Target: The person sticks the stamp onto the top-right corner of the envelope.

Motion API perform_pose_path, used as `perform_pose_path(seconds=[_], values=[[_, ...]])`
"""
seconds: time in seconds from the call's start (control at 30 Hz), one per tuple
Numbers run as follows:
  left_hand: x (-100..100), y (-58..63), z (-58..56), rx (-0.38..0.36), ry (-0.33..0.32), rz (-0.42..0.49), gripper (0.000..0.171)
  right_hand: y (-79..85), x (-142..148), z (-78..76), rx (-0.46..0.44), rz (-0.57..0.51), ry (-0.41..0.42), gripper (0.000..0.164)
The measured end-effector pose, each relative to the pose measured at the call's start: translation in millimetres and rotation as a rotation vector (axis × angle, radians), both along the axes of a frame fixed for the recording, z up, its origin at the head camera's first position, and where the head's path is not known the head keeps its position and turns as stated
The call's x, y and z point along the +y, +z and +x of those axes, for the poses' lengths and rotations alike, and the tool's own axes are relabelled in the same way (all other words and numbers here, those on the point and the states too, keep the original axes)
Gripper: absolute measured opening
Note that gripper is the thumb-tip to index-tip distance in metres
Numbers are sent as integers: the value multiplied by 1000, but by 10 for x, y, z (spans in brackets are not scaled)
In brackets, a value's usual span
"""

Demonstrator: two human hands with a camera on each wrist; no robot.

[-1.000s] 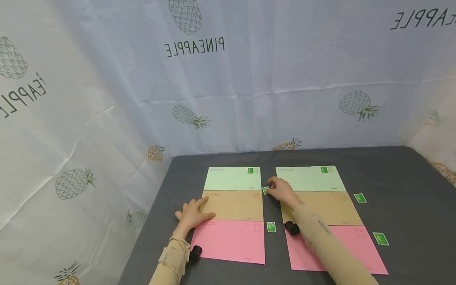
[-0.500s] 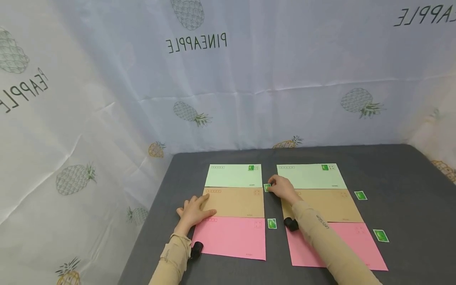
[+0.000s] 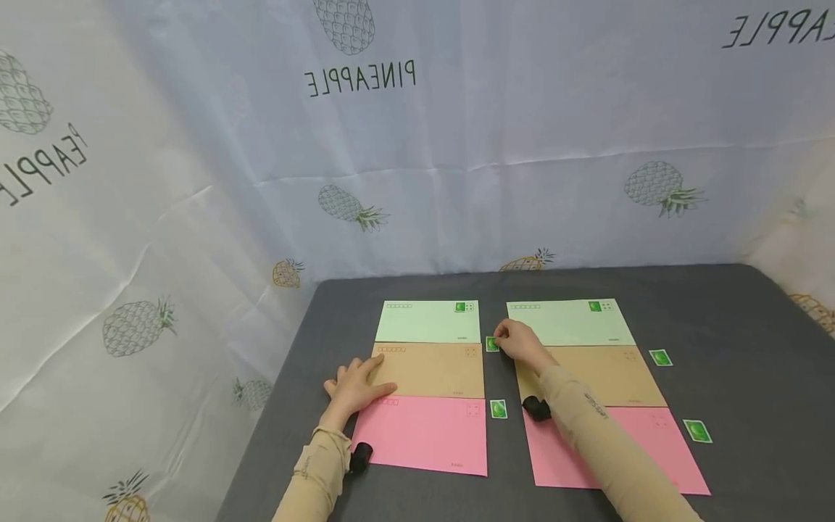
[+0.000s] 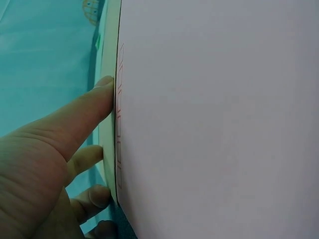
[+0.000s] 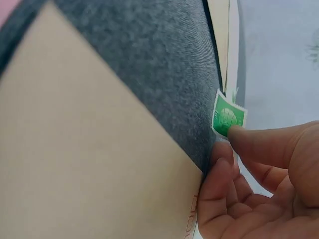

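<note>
My left hand (image 3: 354,388) rests with spread fingers on the left edge of the left tan envelope (image 3: 430,373), its thumb near the border with the pink envelope (image 3: 424,442) below. In the gap between two columns of envelopes, my right hand (image 3: 522,344) pinches a green postage stamp (image 5: 228,115) by one corner, between thumb and forefinger. The stamp's printed face and perforated white border show in the right wrist view. Under my right forearm lie the right tan envelope (image 3: 600,377) and the right pink envelope (image 3: 633,442), both partly covered.
Pale green envelopes (image 3: 424,324) top both columns, each bearing a green stamp (image 3: 595,307) near its upper right corner. Loose stamps lie on the dark table: one between the columns (image 3: 499,409), and two to the right (image 3: 661,357). Pineapple-print curtains (image 3: 457,181) surround the table.
My right hand and the pinched stamp have shifted slightly right, away from the left column. The left hand stays in place on the envelopes. The head view has tilted a little.
</note>
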State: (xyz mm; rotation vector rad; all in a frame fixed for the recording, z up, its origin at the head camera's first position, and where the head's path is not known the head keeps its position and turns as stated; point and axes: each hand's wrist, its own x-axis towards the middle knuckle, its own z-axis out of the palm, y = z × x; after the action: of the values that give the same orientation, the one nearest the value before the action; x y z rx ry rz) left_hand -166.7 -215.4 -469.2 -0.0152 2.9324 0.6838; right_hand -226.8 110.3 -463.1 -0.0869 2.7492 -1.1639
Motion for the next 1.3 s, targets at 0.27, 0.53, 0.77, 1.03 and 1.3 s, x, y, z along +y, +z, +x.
perform_pose_path(seconds=[0.27,0.53,0.77,1.03,1.3], values=[[6,-15,2,11,-1,3,72,-7,57,29,-27,-58,6,9],[-21,-4,25,5,-1,-1,72,49,15,31,18,-145,-25,14],[-19,-18,38,4,3,11,71,52,-111,18,9,-174,5,18],[-13,-19,29,9,1,14,71,17,-260,-8,-11,-214,61,22],[-3,-8,11,-1,2,14,71,-67,-396,-74,27,-134,92,15]])
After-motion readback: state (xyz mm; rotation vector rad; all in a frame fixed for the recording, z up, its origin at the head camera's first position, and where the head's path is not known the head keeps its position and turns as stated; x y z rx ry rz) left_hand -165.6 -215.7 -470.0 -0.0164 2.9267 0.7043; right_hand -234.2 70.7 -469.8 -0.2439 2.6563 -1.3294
